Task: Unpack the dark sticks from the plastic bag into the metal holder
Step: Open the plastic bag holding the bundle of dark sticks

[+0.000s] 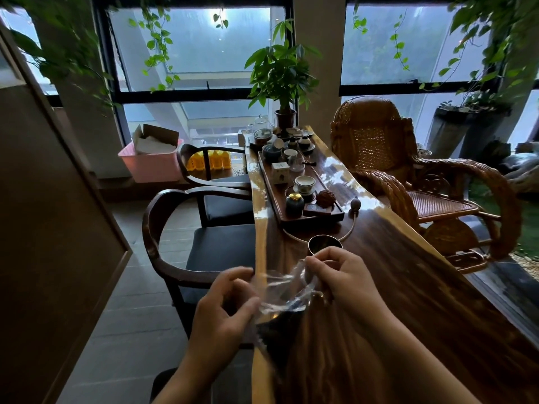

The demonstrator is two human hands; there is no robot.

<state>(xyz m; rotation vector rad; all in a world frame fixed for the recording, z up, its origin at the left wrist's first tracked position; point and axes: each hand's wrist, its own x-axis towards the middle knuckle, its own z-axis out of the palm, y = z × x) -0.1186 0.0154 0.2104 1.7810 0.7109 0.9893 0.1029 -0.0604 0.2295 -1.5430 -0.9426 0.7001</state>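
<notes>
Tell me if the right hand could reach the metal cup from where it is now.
Probably yes. The metal cup stands just beyond the right hand with nothing between them, but that hand is pinching the plastic bag together with the left hand, so it would have to let go first.

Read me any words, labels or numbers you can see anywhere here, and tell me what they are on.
None can be read.
Small white box on the tea tray: dark marks on its faces, too small and blurred to read.
Plastic bag in the hands: no print visible.
</notes>
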